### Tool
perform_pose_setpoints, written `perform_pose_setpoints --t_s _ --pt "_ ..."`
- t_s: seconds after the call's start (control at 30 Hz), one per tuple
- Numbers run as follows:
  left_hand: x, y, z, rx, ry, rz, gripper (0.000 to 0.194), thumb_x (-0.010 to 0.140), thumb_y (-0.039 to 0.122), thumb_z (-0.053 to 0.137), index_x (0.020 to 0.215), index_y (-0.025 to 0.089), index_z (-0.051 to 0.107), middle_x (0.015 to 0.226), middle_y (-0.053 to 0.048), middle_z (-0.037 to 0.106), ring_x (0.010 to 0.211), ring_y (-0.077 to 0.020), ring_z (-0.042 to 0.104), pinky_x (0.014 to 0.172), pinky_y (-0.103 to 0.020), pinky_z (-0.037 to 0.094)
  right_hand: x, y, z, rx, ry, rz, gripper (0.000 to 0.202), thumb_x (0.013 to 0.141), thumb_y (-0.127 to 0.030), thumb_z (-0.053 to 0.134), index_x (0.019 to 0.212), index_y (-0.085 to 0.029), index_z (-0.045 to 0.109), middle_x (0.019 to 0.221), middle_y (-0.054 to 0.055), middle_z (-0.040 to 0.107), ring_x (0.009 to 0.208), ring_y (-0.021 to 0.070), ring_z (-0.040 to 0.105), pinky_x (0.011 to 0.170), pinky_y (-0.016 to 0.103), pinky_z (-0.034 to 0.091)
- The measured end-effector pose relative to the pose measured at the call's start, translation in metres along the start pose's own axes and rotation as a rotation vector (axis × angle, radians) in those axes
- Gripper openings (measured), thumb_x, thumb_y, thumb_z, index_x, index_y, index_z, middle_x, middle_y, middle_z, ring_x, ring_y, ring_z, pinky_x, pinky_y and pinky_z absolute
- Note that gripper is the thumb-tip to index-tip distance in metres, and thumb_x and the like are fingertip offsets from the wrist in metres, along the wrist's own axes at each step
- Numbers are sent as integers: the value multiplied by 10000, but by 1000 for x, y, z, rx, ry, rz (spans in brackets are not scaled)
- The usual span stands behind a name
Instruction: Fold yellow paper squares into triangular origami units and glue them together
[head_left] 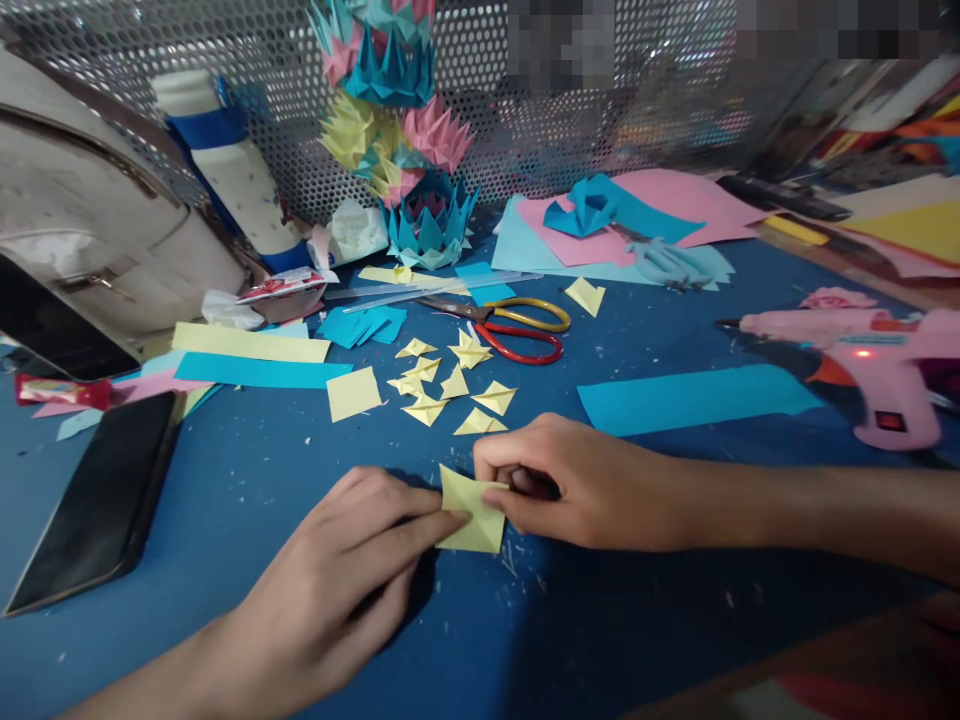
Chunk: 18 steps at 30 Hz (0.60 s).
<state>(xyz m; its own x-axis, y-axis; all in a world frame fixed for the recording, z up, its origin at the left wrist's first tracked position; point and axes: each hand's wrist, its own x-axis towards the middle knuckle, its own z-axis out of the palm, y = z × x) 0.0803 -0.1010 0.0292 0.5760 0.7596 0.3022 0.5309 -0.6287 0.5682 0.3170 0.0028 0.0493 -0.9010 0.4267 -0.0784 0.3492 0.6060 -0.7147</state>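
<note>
Left grip (349,570) palm down, fingers (420,535) extended, right grip (559,480) curled in a pinch, forearms (795,510) bare

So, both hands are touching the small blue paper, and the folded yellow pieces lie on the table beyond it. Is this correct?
Not quite: the small paper is pale yellow, not blue, as the head view shows. The rest is right: left hand and right hand touch it, and the folded yellow pieces lie on the table beyond it.
</note>
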Motion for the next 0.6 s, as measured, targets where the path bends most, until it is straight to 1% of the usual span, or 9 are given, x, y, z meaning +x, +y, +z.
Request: perform_pose_setpoints --t_s 0.07,0.13,0.2,0.27,0.33,0.4,0.47,0.53,0.6 --pt "1 1 -1 -28 -13 -14 411 973 50 428 1341 181 558 1157 -95 640 1033 -194 598 893 -338 491 1 4 2 -149 59 -64 242 992 -290 482 785 -176 534 729 -13 576 658 111 491 598 241 300" --pt "2 0 -1 -22 -37 -15 403 974 58 424 1330 177 569 1147 -101 644 1027 -197 606 892 -345 502 2 9 3 -222 97 -112 237 1007 -300 475 830 -176 570 826 7 602 751 128 528 650 252 320" --pt "2 -1 -2 6 -60 1 402 973 61 410 1327 163 569 1150 -114 645 1031 -205 609 892 -357 506 3 14 2 -250 96 -151 227 1010 -305 493 845 -178 581 839 5 603 774 131 536 666 255 333" --pt "0 -4 -3 69 -78 32 395 971 61 405 1320 146 570 1168 -123 644 1053 -215 605 913 -375 500 4 19 1 -314 97 -225 234 1019 -306 486 850 -177 583 838 11 607 777 138 535 681 262 351" --pt "-2 -8 -2 168 -82 85 374 976 64 405 1299 127 584 1198 -127 646 1075 -221 600 968 -402 474 5 23 -1 -424 121 -349 253 1044 -293 436 894 -176 602 896 26 641 799 143 541 715 277 374" --pt "-5 -11 0 273 -67 150 343 996 78 399 1268 103 607 1238 -129 648 1103 -228 595 1027 -423 439 6 26 -4 -535 149 -494 269 1064 -219 374 983 -182 628 1025 29 682 870 137 569 774 284 400" --pt "-6 -13 1 348 -48 219 330 1020 89 385 1247 81 625 1287 -127 644 1158 -234 583 1081 -426 403 7 29 -6 -607 172 -634 293 1064 -148 353 1066 -196 642 1146 11 692 975 127 595 842 286 429" --pt "-6 -13 0 382 -55 284 334 1037 88 370 1234 61 637 1337 -119 630 1247 -234 548 1141 -411 361 7 31 -7 -650 202 -758 277 1055 -136 387 1079 -186 659 1166 4 703 1038 127 609 871 286 464" --pt "-6 -12 -2 379 -93 333 350 1045 82 348 1234 42 641 1380 -112 607 1334 -226 496 1187 -385 324 7 33 -7 -663 227 -846 223 1037 -166 459 1045 -165 682 1117 7 724 1024 130 632 834 275 506"
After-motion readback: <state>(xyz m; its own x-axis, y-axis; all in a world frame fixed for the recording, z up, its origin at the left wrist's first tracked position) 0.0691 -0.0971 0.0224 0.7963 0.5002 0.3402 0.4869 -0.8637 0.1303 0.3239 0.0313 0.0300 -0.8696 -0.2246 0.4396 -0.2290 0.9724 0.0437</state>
